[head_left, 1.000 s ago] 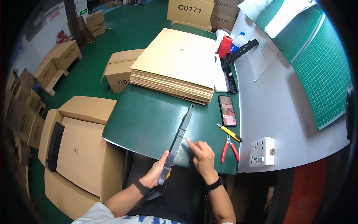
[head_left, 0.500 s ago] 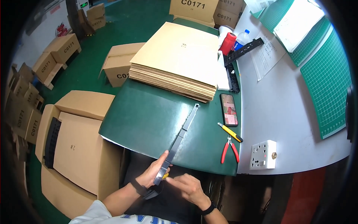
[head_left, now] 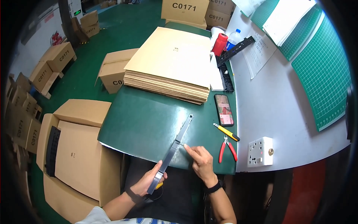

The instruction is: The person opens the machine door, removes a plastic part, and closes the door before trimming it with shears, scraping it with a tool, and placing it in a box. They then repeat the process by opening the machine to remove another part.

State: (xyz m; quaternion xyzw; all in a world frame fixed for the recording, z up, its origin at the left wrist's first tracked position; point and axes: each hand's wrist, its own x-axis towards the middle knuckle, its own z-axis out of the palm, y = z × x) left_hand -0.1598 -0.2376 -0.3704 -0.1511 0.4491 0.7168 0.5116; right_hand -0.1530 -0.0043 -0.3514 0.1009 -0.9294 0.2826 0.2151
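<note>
Here, left hand (head_left: pixel 151 181) fingers grasp a grey metal strip (head_left: pixel 175 143), right hand (head_left: pixel 201 162) fingers released beside it.

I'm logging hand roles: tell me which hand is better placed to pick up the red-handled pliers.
Right. The right hand rests on the green mat next to the red-handled pliers, fingers free. The left hand is farther away and grips the long grey strip.

One camera only, worn on the person's head, looks steeply down and forward over the green table (head_left: pixel 141 123). The left hand (head_left: pixel 151 181) and right hand (head_left: pixel 201 162) sit close beneath it; beyond them, the fisheye bends everything toward the rim.
</note>
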